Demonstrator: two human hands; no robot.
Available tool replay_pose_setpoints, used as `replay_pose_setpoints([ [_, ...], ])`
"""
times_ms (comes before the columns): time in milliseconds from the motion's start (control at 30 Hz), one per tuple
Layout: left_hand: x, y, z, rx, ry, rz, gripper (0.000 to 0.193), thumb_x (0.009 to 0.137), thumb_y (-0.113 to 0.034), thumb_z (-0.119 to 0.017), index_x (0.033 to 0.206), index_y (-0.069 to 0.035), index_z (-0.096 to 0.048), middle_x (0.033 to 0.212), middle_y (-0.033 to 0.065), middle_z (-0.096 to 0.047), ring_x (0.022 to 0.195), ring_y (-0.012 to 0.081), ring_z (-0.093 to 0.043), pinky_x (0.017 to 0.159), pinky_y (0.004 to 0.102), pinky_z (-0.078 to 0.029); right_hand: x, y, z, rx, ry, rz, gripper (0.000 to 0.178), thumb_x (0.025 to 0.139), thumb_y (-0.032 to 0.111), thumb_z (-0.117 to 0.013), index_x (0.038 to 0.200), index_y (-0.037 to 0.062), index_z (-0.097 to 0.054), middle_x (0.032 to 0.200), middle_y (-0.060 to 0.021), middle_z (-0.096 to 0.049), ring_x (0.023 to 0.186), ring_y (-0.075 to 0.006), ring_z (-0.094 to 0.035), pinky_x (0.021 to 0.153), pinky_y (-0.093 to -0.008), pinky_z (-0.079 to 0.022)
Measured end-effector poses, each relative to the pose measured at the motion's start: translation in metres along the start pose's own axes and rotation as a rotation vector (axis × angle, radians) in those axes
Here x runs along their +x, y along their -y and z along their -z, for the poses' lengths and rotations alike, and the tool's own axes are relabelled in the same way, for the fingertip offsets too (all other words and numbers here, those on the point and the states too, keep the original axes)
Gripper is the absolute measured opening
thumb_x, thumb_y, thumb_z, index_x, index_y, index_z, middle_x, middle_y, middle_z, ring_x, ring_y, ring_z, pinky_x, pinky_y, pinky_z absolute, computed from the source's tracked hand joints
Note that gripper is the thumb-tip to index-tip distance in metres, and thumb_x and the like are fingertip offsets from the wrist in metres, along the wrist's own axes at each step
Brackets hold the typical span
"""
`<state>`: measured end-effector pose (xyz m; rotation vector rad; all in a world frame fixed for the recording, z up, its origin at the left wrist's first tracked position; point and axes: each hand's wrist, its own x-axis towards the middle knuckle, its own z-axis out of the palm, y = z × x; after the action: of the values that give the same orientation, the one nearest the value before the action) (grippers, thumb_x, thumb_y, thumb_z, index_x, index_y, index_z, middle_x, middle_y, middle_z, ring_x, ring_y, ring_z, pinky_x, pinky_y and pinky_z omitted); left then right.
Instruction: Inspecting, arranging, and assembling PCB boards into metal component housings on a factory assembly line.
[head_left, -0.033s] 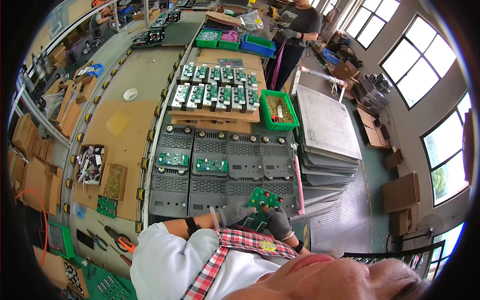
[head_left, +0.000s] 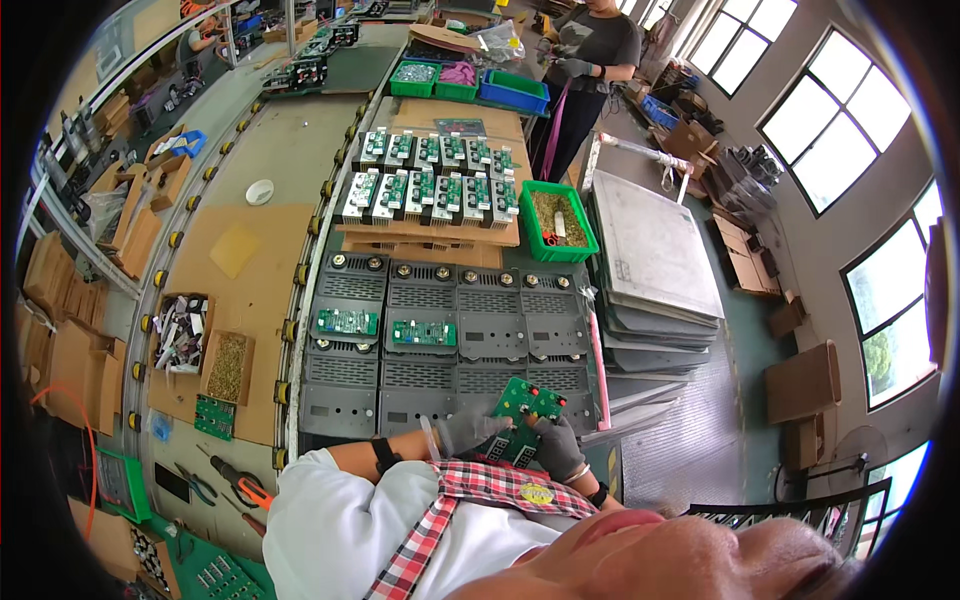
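Note:
A green circuit board [head_left: 520, 412] with digit displays and small red and black parts is held tilted in front of my chest. My right hand [head_left: 560, 448], in a grey glove, is closed on its right edge with the thumb over the board. At its left edge my gloved left hand [head_left: 468, 430] is closed on the board, its fingers slightly blurred. Beyond the board lie rows of dark grey vented panels [head_left: 492, 340]. Two smaller green circuit boards, one on the left [head_left: 347, 322] and one beside it [head_left: 424, 331], rest on those panels.
Heatsink assemblies with green boards [head_left: 428, 195] stand in two rows on cardboard farther off. A green bin [head_left: 540, 250] sits to their right, beside stacked grey sheets [head_left: 655, 250]. Left are a roller track [head_left: 289, 328], parts boxes [head_left: 228, 365] and pliers [head_left: 197, 483]. Another person [head_left: 595, 50] stands far back.

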<state>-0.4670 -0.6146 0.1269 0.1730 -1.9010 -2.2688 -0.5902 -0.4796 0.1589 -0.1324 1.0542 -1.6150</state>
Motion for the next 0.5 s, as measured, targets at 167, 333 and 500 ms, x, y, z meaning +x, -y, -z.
replay_pose_setpoints([
  [167, -0.002, 0.001, 0.008, -0.458, -0.069, 0.283, 0.038, 0.084, -0.029, -0.053, 0.113, -0.005, -0.048, 0.098, 0.0055, -0.052, 0.084, 0.0121, -0.052, 0.074, 0.0271, -0.045, 0.003, 0.004, -0.003, 0.002, 0.004, -0.017, 0.03, 0.083, 0.006, -0.048, 0.113, 0.0025, -0.045, 0.111, -0.0139, -0.051, 0.098, -0.0241, -0.053, 0.083, -0.041, -0.046],
  [333, 0.001, -0.006, 0.018, -0.312, -0.109, 0.224, 0.042, 0.085, -0.032, -0.051, 0.116, -0.004, -0.046, 0.095, 0.0048, -0.053, 0.086, 0.0124, -0.052, 0.074, 0.026, -0.046, 0.0, 0.011, -0.005, 0.126, 0.132, 0.039, 0.047, 0.084, 0.016, -0.049, 0.125, 0.0021, -0.032, 0.125, -0.0222, -0.04, 0.109, -0.0329, -0.046, 0.087, -0.0434, -0.042],
  [500, 0.007, 0.0, 0.024, -0.163, -0.08, 0.185, 0.043, 0.086, -0.036, -0.049, 0.114, -0.004, -0.048, 0.099, 0.0042, -0.054, 0.091, 0.0121, -0.05, 0.08, 0.0264, -0.041, 0.002, 0.014, -0.001, -0.065, -0.049, 0.138, 0.051, 0.082, 0.021, -0.051, 0.125, 0.0016, -0.031, 0.122, -0.0206, -0.044, 0.108, -0.0299, -0.047, 0.089, -0.0398, -0.042],
])
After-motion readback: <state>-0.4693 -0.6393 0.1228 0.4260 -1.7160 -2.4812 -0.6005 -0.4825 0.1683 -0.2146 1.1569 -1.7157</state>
